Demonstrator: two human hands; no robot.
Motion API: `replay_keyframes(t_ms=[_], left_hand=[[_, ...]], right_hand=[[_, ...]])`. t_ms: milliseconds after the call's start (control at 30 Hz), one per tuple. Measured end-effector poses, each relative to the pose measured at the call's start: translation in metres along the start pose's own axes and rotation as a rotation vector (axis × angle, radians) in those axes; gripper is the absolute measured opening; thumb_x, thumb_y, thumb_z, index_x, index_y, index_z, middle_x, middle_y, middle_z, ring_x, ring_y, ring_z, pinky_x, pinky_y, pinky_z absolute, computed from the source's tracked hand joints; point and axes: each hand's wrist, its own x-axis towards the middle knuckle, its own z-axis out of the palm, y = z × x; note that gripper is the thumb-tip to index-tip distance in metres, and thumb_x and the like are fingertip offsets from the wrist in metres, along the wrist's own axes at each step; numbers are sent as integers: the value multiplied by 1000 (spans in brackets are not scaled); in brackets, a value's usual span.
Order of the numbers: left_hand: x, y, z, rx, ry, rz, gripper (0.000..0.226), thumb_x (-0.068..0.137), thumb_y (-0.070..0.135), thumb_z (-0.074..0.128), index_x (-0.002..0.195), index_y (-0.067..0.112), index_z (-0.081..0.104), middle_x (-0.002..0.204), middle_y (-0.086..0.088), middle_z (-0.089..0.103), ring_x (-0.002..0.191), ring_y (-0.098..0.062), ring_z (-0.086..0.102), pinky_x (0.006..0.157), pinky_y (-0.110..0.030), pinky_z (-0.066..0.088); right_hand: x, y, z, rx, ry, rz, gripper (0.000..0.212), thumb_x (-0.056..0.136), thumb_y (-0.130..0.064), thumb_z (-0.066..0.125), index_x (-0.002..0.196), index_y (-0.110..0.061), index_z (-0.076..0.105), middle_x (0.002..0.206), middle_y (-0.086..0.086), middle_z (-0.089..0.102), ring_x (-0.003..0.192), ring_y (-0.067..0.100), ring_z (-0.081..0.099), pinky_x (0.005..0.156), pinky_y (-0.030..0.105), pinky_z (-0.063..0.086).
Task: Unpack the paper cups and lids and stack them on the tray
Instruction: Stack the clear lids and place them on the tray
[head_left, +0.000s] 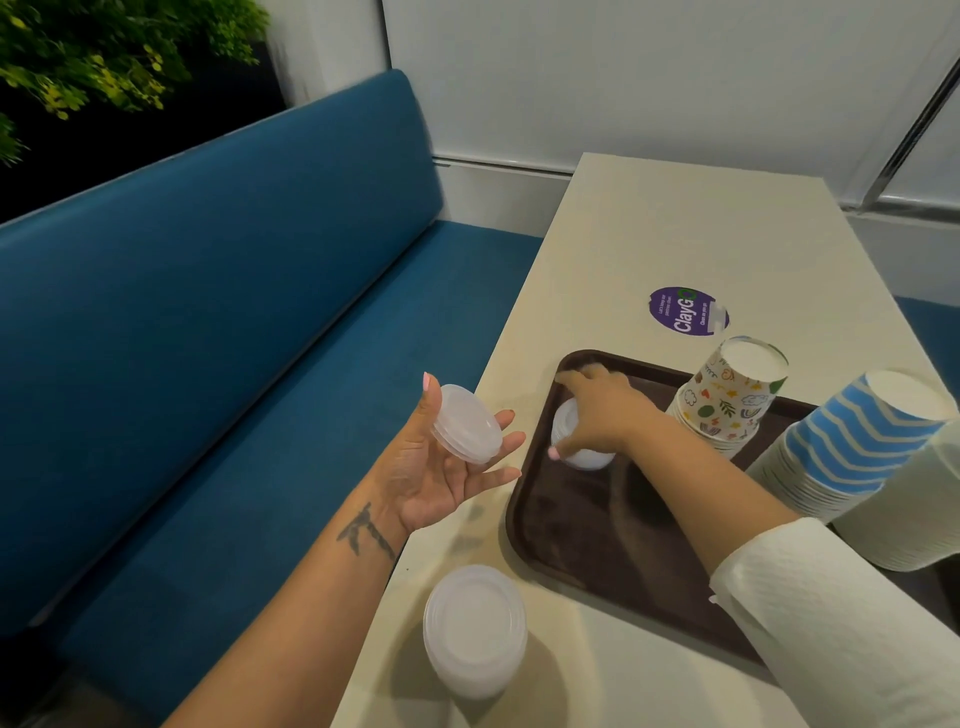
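Note:
My left hand (441, 467) is raised palm-up beside the table's left edge and holds a small stack of clear plastic lids (467, 423) between thumb and fingers. On the brown tray (597, 540), my right hand (602, 410) grips a short stack of clear lids (576, 447) near the tray's far left corner. A taller stack of clear lids (475, 629) stands on the table in front of the tray. On the tray's right side stand upside-down stacks of paper cups: a doodle-print stack (727, 400), a blue-striped stack (852, 447) and a plain white stack (914, 509).
The cream table (675, 234) runs along a white wall and carries a round purple sticker (685, 312) beyond the tray. A blue padded bench (234, 312) fills the left side, below the table edge. Green foliage sits at the top left.

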Motion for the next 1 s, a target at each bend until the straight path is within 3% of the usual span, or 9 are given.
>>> replay_keyframes(t_ms=[67, 133, 233, 333, 567, 700, 767, 867, 1000], left_hand=[[0, 0, 0, 4, 3, 1, 126, 24, 59, 90, 133, 12, 45, 120, -18, 66, 101, -37, 68, 76, -55, 56], [1, 1, 0, 3, 8, 0, 123, 26, 60, 89, 131, 11, 47, 119, -18, 66, 102, -37, 67, 78, -56, 55], [-1, 2, 4, 57, 15, 7, 93, 49, 68, 75, 119, 11, 56, 110, -15, 69, 105, -36, 65, 86, -56, 51], [-1, 2, 9, 100, -1, 36, 69, 70, 69, 49, 113, 16, 62, 103, -10, 71, 103, -30, 65, 84, -55, 52], [-1, -4, 14, 115, -54, 45, 64, 71, 64, 52, 118, 21, 61, 109, -4, 67, 95, -30, 68, 72, -52, 59], [1, -6, 19, 152, -70, 6, 62, 71, 70, 47, 105, 24, 72, 109, -4, 68, 104, -33, 63, 85, -59, 51], [3, -4, 19, 196, -53, -39, 75, 68, 79, 42, 106, 23, 74, 109, -7, 62, 108, -33, 55, 92, -57, 47], [9, -2, 14, 193, 15, -83, 104, 65, 86, 44, 139, 14, 48, 112, -8, 52, 104, -27, 48, 96, -50, 45], [14, -1, 9, 143, 97, -81, 98, 77, 75, 41, 151, 14, 22, 139, -7, 48, 123, -28, 45, 105, -50, 40]], right_hand=[[-6, -12, -10, 161, 204, -106, 69, 80, -41, 71, 140, -25, 40, 148, 3, 37, 131, 24, 39, 103, 39, 40], [-16, -29, -22, 401, 272, -229, 48, 87, -38, 65, 131, -28, 50, 138, -5, 48, 119, 14, 48, 99, 32, 43], [-35, -55, -38, 672, -5, -361, 57, 82, -37, 72, 133, -33, 47, 136, -12, 47, 122, 8, 44, 96, 26, 39], [-46, -71, -37, 613, -158, -451, 77, 74, -31, 80, 139, -33, 39, 140, -12, 43, 125, 6, 41, 99, 25, 41], [-51, -71, -36, 578, -79, -446, 71, 72, -24, 82, 131, -34, 43, 124, -11, 51, 109, 10, 52, 86, 22, 51], [-53, -66, -40, 528, -50, -419, 67, 70, -23, 80, 127, -32, 47, 120, -10, 53, 103, 11, 55, 83, 25, 52], [-51, -60, -45, 505, -26, -394, 64, 71, -21, 79, 126, -32, 48, 118, -10, 52, 102, 12, 55, 79, 23, 49], [-41, -41, -49, 408, 35, -298, 66, 71, -22, 77, 130, -29, 47, 119, -9, 50, 104, 14, 52, 79, 24, 45], [-25, -12, -42, 66, 43, -110, 74, 69, -28, 77, 134, -26, 41, 122, 3, 51, 101, 21, 52, 80, 30, 50]])
